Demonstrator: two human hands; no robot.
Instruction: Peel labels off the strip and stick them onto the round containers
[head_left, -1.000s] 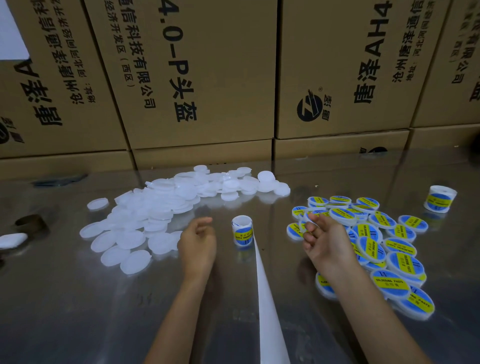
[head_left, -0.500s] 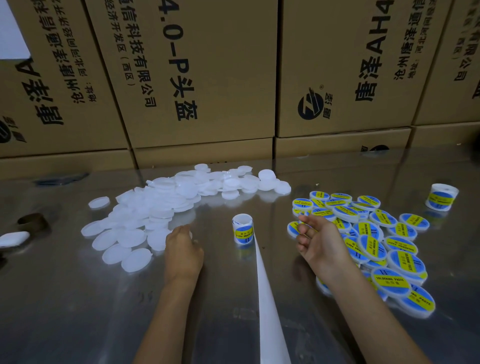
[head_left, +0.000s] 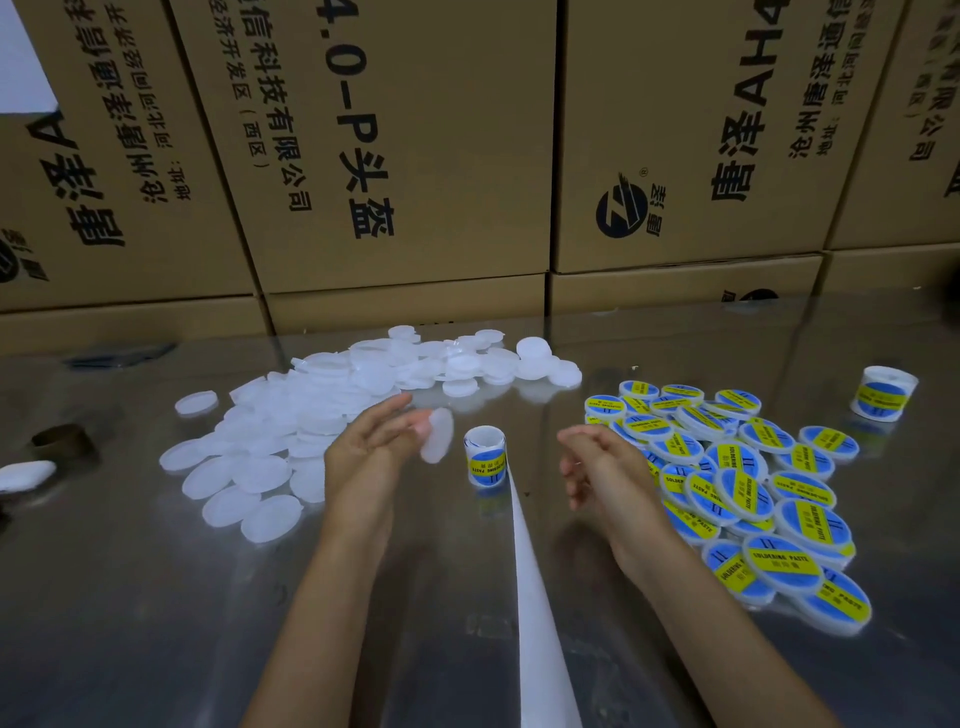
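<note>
Left hand (head_left: 382, 447) holds white container (head_left: 437, 435).

A shiny metal table (head_left: 130, 597) carries plain white containers (head_left: 270, 447), labelled containers (head_left: 737, 483) and a label roll (head_left: 485, 457).

1. One wide camera sits on my head, looking forward and down.
2. It is close over the bench (head_left: 156, 597), with my forearms reaching in from below.
3. Stacked cardboard boxes (head_left: 415, 156) fill the upper view.
</note>
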